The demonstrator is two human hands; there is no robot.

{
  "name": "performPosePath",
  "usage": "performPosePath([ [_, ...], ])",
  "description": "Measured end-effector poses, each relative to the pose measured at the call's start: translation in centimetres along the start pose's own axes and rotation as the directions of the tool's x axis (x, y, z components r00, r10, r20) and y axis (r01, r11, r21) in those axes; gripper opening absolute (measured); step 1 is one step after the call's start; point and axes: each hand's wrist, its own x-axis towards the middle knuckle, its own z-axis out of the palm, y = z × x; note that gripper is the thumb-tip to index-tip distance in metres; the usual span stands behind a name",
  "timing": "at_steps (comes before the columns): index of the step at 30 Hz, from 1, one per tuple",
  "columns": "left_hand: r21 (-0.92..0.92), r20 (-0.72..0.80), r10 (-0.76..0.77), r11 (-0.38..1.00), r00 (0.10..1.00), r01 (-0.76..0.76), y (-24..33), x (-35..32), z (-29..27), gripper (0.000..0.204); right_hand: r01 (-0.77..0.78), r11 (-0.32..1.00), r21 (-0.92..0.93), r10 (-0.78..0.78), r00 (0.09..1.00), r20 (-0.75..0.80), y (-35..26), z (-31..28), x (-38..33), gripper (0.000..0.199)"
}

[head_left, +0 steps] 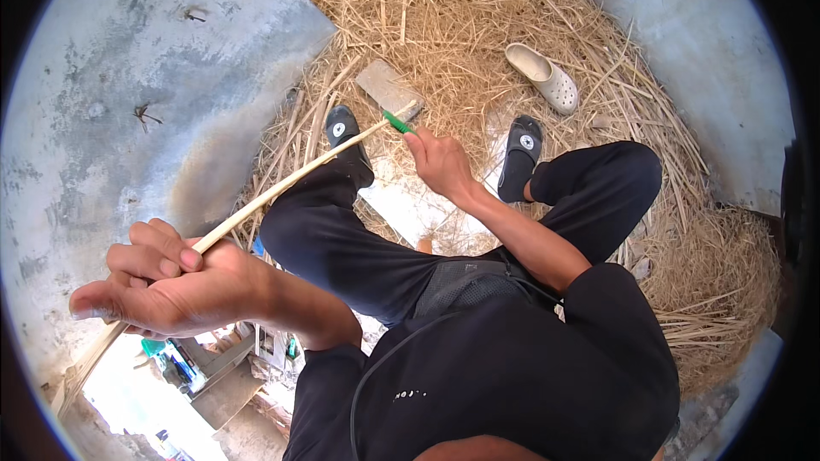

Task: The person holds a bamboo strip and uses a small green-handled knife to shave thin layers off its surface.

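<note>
Pale strip (273,194): far end overlapped block's (384,83) near corner | left hand (175,290): curled around strip | right hand (441,162): gripped green object (397,123) near block | loose straw (465,34): lay around block | progress: appeared underway, remainder unclear

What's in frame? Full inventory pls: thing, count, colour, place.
Long strip: 1, pale cream, running from lower left through the left hand to upper centre
Slim handle: 1, green, in the right hand, at the strip's upper part
Block: 1, grey, upper centre
Clog: 1, beige, upper right
Shoes: 2, black, worn
Straw-like litter: uncountable, tan, top and right
Walls: at least 2, blue-grey, left and right
Metal stubs: 2, dark, left wall
Clutter: count unclear, mixed colours, lower left
Shirt: 1, black, bottom centre
Trousers: 1, black, centre
Left hand: 1, bare, left
Right hand: 1, bare, centre
</note>
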Motion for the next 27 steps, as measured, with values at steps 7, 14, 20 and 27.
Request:
performPosePath([
  [7, -0.011, 0.009, -0.009, 1.0, 1.0, 0.009, 0.8, -0.3, 0.6, 0.054, 0.047, 0.92, -0.389, -0.064, 0.998, -0.03, 14.4, 5.8, -0.4, 0.046],
  [14, -0.034, 0.027, -0.021, 0.999, 0.999, 0.022, 0.0, -0.2, -0.1, 0.054, -0.079, 0.993, 0.083, 0.075, 0.996, 0.048, -0.1, -0.1, -0.8, 0.047],
  [20, -0.199, 0.092, -0.051, 0.978, 0.994, 0.068, 0.3, -0.2, -0.9, 0.053, -0.15, 0.977, -0.155, 0.168, 0.98, 0.109, 0.1, 0.2, 0.3, 0.053],
  [27, -0.193, 0.055, -0.058, 0.979, 0.997, 0.067, 0.7, -0.3, -0.7, 0.052, -0.05, 0.994, -0.099, 0.056, 0.996, 0.068, 0.4, 1.1, -1.1, 0.049],
])
